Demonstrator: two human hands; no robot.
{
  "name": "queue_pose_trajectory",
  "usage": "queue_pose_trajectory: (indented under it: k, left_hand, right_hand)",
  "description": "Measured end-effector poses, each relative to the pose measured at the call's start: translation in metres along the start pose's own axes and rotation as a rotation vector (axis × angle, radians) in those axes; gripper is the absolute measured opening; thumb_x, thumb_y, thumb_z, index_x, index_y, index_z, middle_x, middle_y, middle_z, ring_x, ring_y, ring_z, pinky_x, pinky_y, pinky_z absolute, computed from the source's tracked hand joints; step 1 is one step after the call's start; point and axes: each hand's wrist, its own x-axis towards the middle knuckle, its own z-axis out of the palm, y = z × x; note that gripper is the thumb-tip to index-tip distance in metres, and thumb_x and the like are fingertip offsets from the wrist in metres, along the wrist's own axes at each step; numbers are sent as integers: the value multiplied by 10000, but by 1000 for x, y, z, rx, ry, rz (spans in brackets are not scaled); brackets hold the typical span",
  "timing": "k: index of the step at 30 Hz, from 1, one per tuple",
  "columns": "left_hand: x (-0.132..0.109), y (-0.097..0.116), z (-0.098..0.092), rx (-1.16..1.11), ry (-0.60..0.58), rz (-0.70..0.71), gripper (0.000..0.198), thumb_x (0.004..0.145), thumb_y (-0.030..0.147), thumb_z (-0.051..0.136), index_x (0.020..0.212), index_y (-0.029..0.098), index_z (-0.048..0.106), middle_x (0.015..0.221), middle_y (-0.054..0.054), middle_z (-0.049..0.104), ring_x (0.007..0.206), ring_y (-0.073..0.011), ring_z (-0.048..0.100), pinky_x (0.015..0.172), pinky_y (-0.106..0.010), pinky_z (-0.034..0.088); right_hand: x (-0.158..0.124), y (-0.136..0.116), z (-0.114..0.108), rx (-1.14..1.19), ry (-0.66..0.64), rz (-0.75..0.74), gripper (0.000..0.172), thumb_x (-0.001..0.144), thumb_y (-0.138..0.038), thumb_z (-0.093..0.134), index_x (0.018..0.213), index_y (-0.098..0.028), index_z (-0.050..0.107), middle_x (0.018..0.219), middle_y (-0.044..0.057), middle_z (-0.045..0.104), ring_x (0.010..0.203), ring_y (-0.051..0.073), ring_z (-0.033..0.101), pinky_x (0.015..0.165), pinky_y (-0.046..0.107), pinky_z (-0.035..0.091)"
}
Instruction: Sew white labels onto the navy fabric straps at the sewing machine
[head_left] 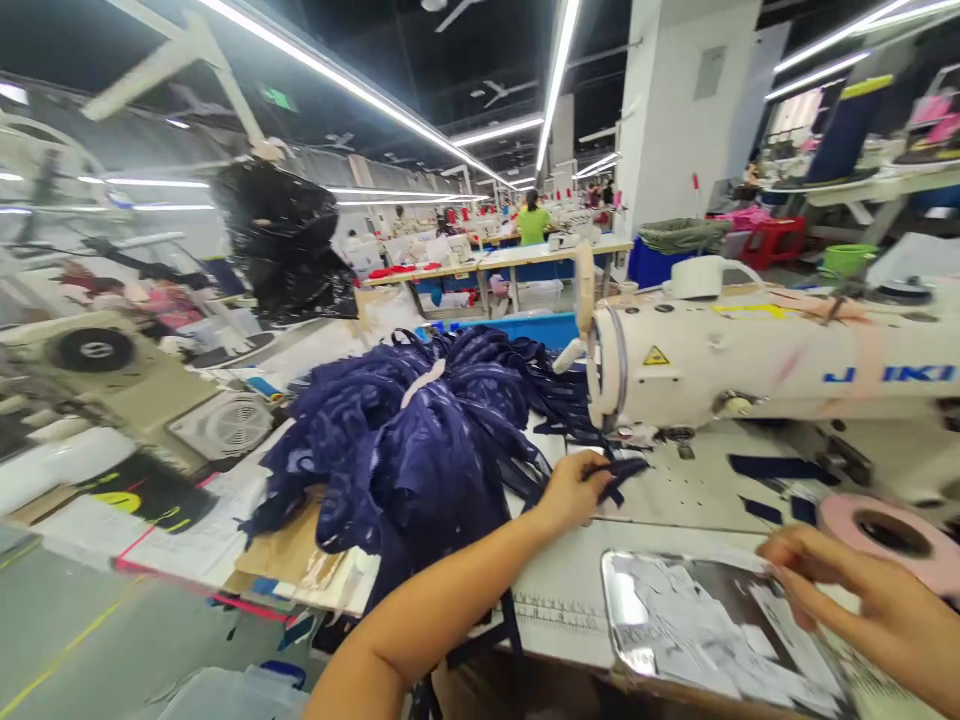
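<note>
My left hand [574,492] is closed on the end of a navy fabric strip [626,468], beside the needle area of a white sewing machine [750,350]. Left of that hand lies a large heap of navy fabric pieces [442,450], tied around with a pale band [424,382]. Over the right rim of a metal tray [611,610] is my right hand [862,600], its fingers bent together in a pinch. What they hold, if anything, is hard to make out. White paper-like labels [690,620] lie loose in the tray.
A pink tape roll [892,540] and short navy scraps [784,468] lie at the right. Black plastic [285,240] hangs above the heap. Another sewing machine [135,380] stands at the left. A person in green [533,222] sits farther back.
</note>
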Motion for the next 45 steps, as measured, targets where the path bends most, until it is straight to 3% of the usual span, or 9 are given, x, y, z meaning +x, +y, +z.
queue_pose_trajectory:
  k: [2, 5, 11, 17, 23, 30, 36, 39, 45]
  left_hand:
    - [2, 2, 0, -92, -19, -71, 185, 671, 320, 639, 696, 156, 558, 517, 47, 490, 435, -66, 382, 436, -194, 278]
    - [4, 4, 0, -165, -45, -136, 295, 591, 372, 706, 618, 163, 501, 458, 73, 432, 372, -39, 306, 396, -189, 194]
    - [-2, 12, 1, -162, -145, -107, 352, 526, 445, 741, 591, 134, 590, 485, 47, 475, 424, -43, 330, 439, -203, 211]
    - [-7, 21, -1, -225, -214, -125, 394, 479, 486, 751, 609, 128, 651, 582, 12, 550, 539, -77, 409, 528, -206, 289]
    - [-7, 19, -2, -217, -202, -142, 397, 492, 488, 751, 593, 120, 644, 550, 28, 505, 536, -69, 369, 542, -216, 271]
    - [-6, 11, -2, -214, -150, -184, 357, 502, 452, 749, 551, 125, 614, 517, 35, 489, 524, -76, 381, 540, -223, 268]
    - [-6, 14, -2, -230, -150, -201, 308, 506, 397, 753, 536, 125, 610, 520, 34, 508, 517, -71, 396, 550, -226, 278]
    - [-5, 14, -1, -232, -136, -181, 288, 507, 368, 753, 613, 123, 645, 572, 24, 548, 547, -79, 427, 561, -224, 288]
    - [-2, 11, -2, -251, -90, -152, 277, 493, 333, 767, 636, 128, 647, 585, 29, 561, 544, -69, 432, 550, -212, 292]
  right_hand:
    - [8, -9, -3, 118, -94, 165, 235, 744, -463, 540, 642, -252, 549, 614, 37, 569, 430, 137, 494, 454, 300, 478]
    - [20, -22, 5, 317, -80, 305, 277, 736, -487, 550, 847, -235, 576, 645, 7, 559, 435, 114, 470, 435, 280, 452]
    - [48, -48, 40, 527, -80, 256, 285, 723, -441, 563, 883, -207, 581, 678, 4, 583, 512, 112, 501, 491, 271, 452]
    - [66, -42, 64, 361, 36, 172, 206, 745, -339, 517, 880, -203, 592, 677, 4, 598, 648, 150, 554, 621, 300, 464]
    - [66, -37, 71, 232, 9, 96, 187, 776, -267, 481, 921, -209, 582, 714, 4, 609, 671, 149, 556, 669, 302, 459]
    - [63, -31, 70, 442, 17, 261, 281, 799, -444, 448, 853, -195, 568, 641, -2, 549, 475, 113, 444, 472, 270, 391]
    - [70, -35, 65, 635, -147, 430, 312, 689, -499, 578, 685, -188, 571, 495, -66, 400, 472, 88, 356, 515, 254, 333]
    - [72, -40, 68, 678, -126, 461, 328, 649, -498, 604, 584, -189, 516, 452, -76, 345, 468, 83, 306, 496, 248, 281]
    - [73, -42, 76, 647, -64, 470, 343, 634, -518, 597, 605, -185, 523, 474, -74, 314, 475, 86, 265, 471, 248, 214]
